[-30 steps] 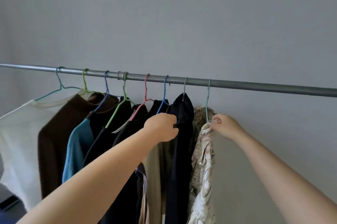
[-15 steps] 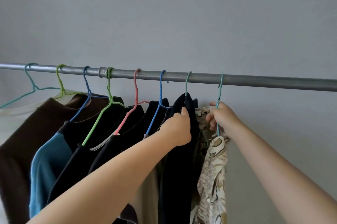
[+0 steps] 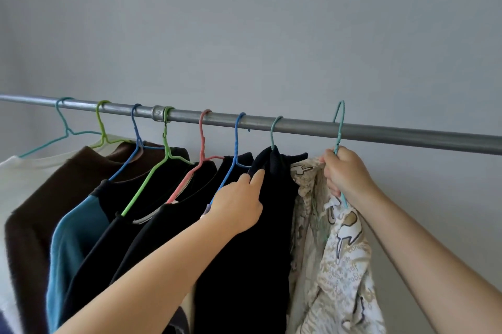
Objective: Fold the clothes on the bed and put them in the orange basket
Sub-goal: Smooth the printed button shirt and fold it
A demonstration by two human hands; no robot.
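My right hand (image 3: 346, 176) is clenched round the neck of a teal hanger (image 3: 339, 127), just under its hook, and that hook stands lifted clear above the grey rail (image 3: 298, 125) instead of sitting on it. From this hanger hangs a cream patterned shirt (image 3: 336, 265), its collar bunched against my knuckles, the rest falling down to the bottom edge of the view.

My left hand (image 3: 236, 211) reaches in beside it with fingers fairly straight, fingertips (image 3: 259, 174) touching the ribbed collar of a black garment (image 3: 260, 238) that hangs on a grey-green hanger (image 3: 274, 130). It grasps nothing; it only presses against the cloth, so that grip is released.

Further left along the rail hang the other clothes, each on its own coloured hanger: a blue hanger (image 3: 236, 140), a pink hanger (image 3: 202, 138), a green hanger (image 3: 165, 140), another blue one, a lime one and a light teal one at the far end. On them I can see dark tops, one with a blue sleeve (image 3: 73, 238), a brown sweater (image 3: 40, 211) and a white top (image 3: 16, 178) (partly cut off by the left edge).

Behind everything is a plain grey wall (image 3: 271, 21).
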